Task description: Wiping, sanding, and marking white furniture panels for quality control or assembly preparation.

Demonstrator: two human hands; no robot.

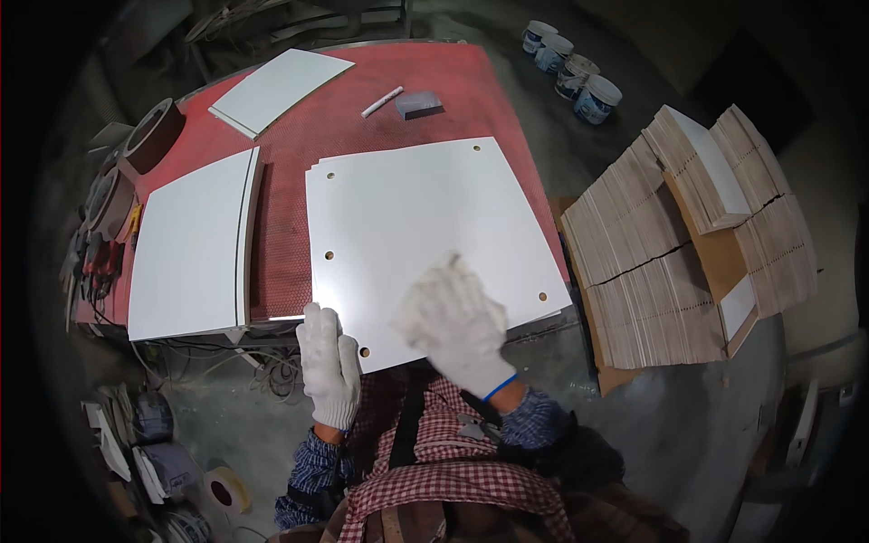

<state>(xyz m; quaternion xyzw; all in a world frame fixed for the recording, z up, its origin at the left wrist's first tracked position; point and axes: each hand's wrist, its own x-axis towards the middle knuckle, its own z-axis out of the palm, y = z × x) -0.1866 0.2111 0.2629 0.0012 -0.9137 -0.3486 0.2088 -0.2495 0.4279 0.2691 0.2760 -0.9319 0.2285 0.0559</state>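
White panel (425, 235) with drilled holes, flat on the red table (362, 81).

Gripped at the near left corner by the gloved left hand (329, 366), fingers closed over the edge; pressed near the front edge by the gloved right hand (457, 326), blurred, fingers spread flat. Left of the panel, a second white panel stack (192, 244). Right of it, stacked boards (688, 235). Beyond it, a marker (382, 101), grey block (418, 104), another white board (279, 89).

bare red table (285, 163) between white panels (425, 235)
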